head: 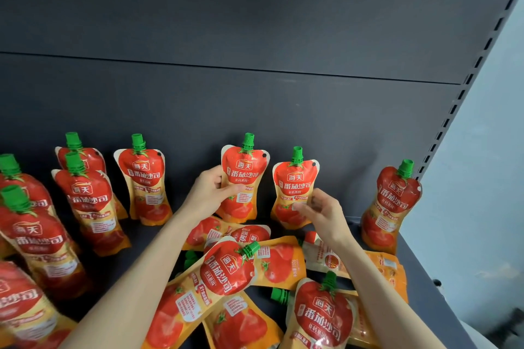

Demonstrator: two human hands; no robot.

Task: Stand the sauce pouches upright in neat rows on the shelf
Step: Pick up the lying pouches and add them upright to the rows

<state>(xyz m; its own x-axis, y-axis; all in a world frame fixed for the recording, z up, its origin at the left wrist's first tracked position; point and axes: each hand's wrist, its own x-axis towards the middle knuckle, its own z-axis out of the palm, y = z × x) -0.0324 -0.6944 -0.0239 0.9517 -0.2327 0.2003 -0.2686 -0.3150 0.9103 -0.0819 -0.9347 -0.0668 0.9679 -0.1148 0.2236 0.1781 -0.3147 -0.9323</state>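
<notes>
A dark grey shelf (141, 241) has a dark back wall (255, 37), and a pale wall (482, 150) shows on the right. The left hand (211, 193) pinches a red pouch (244, 178) at its narrow middle. The thumb lies across the front and the other fingers curl behind the left edge. This red pouch stands up straight near the back wall, with its green cap on top. The right hand (320, 210) pinches a second pouch (295, 193) much the same way, with the thumb tip on the front and curled fingers at the right edge. The second pouch stands up too, just beside the first one, with a thin gap between them. Both bare arms reach in from the bottom. Between and under the arms lies a pile (226, 266) of pouches, flat on the shelf and pointing all ways, some on top of others. It is hard to tell if the two held pouches rest on the shelf or on the pile. Far to the right a lone pouch (392, 207) stands, tilted a little, near a post (465, 85) with small slots. Left of the hands a back pouch (144, 181) stands by the wall. Further left, rows (85, 195) of standing pouches come toward the front.
</notes>
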